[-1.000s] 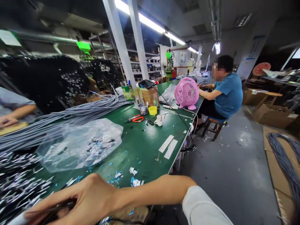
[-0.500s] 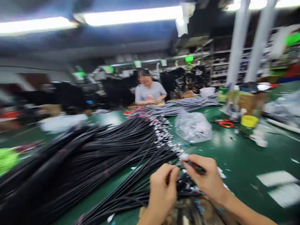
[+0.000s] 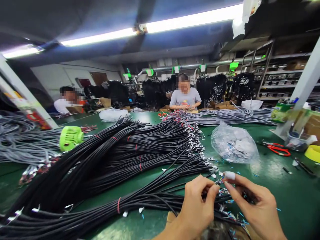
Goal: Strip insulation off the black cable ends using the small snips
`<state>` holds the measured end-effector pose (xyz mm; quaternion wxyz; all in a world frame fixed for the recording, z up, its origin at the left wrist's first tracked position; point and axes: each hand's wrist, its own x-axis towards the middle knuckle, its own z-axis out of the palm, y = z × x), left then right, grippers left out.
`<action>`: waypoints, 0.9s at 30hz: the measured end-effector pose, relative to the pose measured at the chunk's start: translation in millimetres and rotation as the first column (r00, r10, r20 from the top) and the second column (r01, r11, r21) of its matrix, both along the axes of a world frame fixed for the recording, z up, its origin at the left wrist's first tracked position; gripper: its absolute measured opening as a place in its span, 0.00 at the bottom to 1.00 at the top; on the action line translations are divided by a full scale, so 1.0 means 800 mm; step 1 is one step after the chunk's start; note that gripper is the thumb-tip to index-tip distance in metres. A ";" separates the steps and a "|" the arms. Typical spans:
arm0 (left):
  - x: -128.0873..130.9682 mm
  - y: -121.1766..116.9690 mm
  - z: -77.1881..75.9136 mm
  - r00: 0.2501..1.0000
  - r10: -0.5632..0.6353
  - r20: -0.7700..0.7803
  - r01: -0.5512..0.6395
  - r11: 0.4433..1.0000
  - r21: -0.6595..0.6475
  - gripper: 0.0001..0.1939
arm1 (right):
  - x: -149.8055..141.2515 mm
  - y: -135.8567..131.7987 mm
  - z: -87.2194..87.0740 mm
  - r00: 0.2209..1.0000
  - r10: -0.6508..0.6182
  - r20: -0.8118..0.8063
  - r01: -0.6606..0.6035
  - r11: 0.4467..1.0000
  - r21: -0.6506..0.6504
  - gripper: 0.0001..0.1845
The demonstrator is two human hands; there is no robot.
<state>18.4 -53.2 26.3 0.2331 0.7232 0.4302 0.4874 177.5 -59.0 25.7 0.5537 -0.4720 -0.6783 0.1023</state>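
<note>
A big pile of black cables [image 3: 120, 156], tied in bundles with red bands, lies across the green table [image 3: 287, 196]. Their stripped ends with small white tags point to the right. My left hand [image 3: 197, 206] pinches the end of a black cable near the table's front edge. My right hand [image 3: 252, 203] faces it, fingers closed on the wire ends, with white tape on the index fingertip. Both hands meet over a loose bunch of cable ends [image 3: 222, 196].
A clear plastic bag [image 3: 233, 143] of small parts lies right of the pile. Red-handled scissors [image 3: 278, 149] and a yellow cup [image 3: 313, 153] sit far right. A green fan [image 3: 70, 137] and grey cables [image 3: 232, 115] lie behind. Two people work across the table.
My view swung left from the table's right end to the black cable pile. My right hand drew back from the left, and both hands now meet on the cable ends.
</note>
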 end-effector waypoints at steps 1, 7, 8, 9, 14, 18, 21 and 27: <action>0.000 0.000 -0.001 1.000 0.000 0.012 0.000 1.000 -0.005 0.12 | 0.000 0.000 0.001 1.000 0.006 -0.009 -0.006 1.000 -0.008 0.11; 0.000 -0.001 -0.004 0.998 -0.001 0.056 0.002 1.000 -0.025 0.08 | -0.004 -0.001 0.006 0.989 0.035 -0.140 -0.046 0.996 -0.073 0.09; 0.000 -0.001 -0.004 0.998 -0.001 0.059 0.002 1.000 -0.024 0.08 | -0.004 -0.001 0.006 0.983 0.048 -0.176 -0.066 0.993 -0.095 0.09; 0.000 0.000 -0.004 0.998 -0.001 0.062 0.003 1.000 -0.025 0.08 | -0.003 0.000 0.006 0.977 0.066 -0.202 -0.090 0.989 -0.113 0.09; 0.000 0.000 -0.003 0.999 -0.013 0.051 0.015 1.000 -0.024 0.08 | 0.000 0.002 0.000 0.965 0.145 -0.221 -0.185 0.968 -0.170 0.12; -0.002 0.000 0.000 0.999 -0.017 -0.027 0.017 1.000 0.010 0.11 | -0.002 0.003 0.006 0.939 0.144 -0.312 -0.215 0.955 -0.206 0.12; -0.003 0.001 0.002 0.999 -0.037 -0.038 0.037 0.999 -0.003 0.14 | -0.005 0.003 0.013 0.921 0.129 -0.366 -0.236 0.935 -0.265 0.12; -0.007 0.004 0.000 0.981 -0.177 0.081 0.187 0.970 -0.153 0.19 | -0.006 0.005 0.008 0.916 0.155 -0.369 -0.271 0.919 -0.287 0.11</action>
